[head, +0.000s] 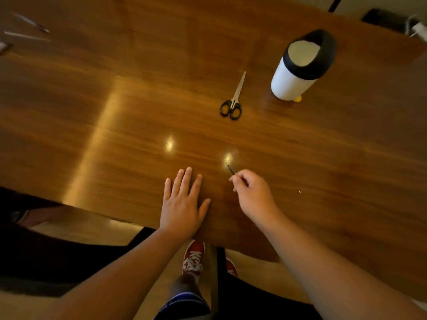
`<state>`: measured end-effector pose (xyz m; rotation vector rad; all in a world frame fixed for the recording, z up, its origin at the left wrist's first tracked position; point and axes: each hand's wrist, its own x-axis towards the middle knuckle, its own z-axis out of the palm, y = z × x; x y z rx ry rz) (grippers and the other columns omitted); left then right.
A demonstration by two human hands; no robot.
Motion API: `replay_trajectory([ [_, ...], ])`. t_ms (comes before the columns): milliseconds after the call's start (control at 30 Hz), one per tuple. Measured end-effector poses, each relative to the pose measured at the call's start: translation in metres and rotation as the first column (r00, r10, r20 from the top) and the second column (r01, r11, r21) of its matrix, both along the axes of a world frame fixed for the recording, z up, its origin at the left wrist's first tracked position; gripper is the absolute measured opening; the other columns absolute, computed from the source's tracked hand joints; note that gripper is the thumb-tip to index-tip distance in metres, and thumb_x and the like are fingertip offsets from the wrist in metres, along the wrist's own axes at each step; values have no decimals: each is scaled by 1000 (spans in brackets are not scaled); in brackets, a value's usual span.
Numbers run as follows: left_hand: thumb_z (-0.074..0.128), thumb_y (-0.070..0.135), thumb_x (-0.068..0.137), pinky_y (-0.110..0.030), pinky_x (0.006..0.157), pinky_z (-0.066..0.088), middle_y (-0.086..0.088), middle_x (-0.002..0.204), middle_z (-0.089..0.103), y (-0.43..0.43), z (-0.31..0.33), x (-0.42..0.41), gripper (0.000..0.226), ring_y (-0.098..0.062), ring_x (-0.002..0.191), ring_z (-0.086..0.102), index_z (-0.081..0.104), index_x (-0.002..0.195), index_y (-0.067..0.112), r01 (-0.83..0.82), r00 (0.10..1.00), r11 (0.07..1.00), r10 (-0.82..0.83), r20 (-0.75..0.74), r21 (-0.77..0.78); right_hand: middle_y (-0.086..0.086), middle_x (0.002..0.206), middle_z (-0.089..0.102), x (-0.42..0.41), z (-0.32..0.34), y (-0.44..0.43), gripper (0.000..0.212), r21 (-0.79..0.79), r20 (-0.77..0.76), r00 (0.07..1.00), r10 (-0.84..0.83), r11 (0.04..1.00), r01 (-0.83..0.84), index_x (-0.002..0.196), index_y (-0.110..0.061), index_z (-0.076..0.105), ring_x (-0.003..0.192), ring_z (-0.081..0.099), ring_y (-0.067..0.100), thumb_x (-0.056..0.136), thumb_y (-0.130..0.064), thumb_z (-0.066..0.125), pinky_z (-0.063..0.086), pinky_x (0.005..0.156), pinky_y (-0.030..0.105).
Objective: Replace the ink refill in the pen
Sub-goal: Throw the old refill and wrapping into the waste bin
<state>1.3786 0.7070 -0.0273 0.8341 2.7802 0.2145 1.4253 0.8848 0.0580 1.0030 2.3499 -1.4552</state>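
My left hand (182,202) lies flat and empty on the wooden table (115,125) near its front edge, fingers spread. To its right, my right hand (251,192) pinches a thin dark refill (229,168), only the tip of which pokes out past my fingers, pointing away and to the left. The rest of the refill is hidden in my hand. At the far left edge of the table lie slim silvery pen parts (32,23), blurred, with another thin piece (25,36) beside them.
Black-handled scissors (233,100) lie shut in the middle of the table. A white cup with a black rim (298,68) stands at the back right, a small yellow thing (298,98) at its base. A tiny pale speck (299,191) lies right of my hand.
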Motion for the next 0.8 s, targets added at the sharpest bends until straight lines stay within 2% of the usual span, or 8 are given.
replay_trajectory([
  [200,31,59,92,-50,121,16,-7,161,20,-43,20,71,66,-25,149,13,24,148,25,6,997,1000,-4,81,-16,-2,86,65,86,33,-1,18,-233,183,979,90,971,-45,98,-20,62,70,58,12,100,-16,44,45,63,26],
  [267,40,54,92,-47,119,23,-4,161,20,-57,29,97,63,-24,149,14,29,147,25,-12,990,1000,15,143,-28,1,88,64,111,43,-2,18,-260,214,967,137,962,-78,97,-16,62,72,56,15,100,-14,44,46,66,27],
  [333,47,49,92,-42,106,44,-1,152,38,-72,38,125,51,-24,140,37,44,138,26,-93,968,996,90,234,3,3,87,64,132,50,-6,18,-237,226,954,195,961,-141,96,-16,63,70,53,16,100,-14,45,44,64,27],
  [367,47,47,93,-38,94,53,2,136,53,-82,40,141,41,-20,123,54,51,128,28,-173,940,984,156,302,31,3,86,63,142,52,-10,18,-234,234,945,228,957,-173,95,-17,64,69,52,16,99,-16,46,43,62,27],
  [467,48,46,93,-27,72,56,10,93,64,-116,38,199,23,-5,81,62,56,109,32,-478,747,878,396,534,17,3,84,64,163,57,-29,19,-274,252,911,326,927,-256,92,-20,66,66,53,15,99,-20,48,43,59,25],
  [533,53,41,93,-29,75,55,6,93,67,-144,29,240,20,-8,82,63,60,105,27,-679,570,734,551,610,-29,2,84,66,167,59,-48,19,-249,225,889,398,906,-343,91,-21,66,66,56,14,99,-19,49,44,59,25],
  [633,57,33,93,-32,75,52,1,85,68,-191,18,306,13,-15,78,63,62,83,26,-901,226,416,695,682,-125,1,81,67,162,64,-89,18,-197,128,854,505,857,-477,89,-23,66,68,59,14,98,-19,50,44,59,25],
  [800,59,27,91,-33,75,49,-8,85,68,-270,5,425,19,-22,82,64,58,74,20,-945,-148,93,736,661,-315,-1,79,68,146,60,-185,17,-212,72,687,723,685,-697,87,-27,66,74,64,16,96,-21,53,48,59,25],
])
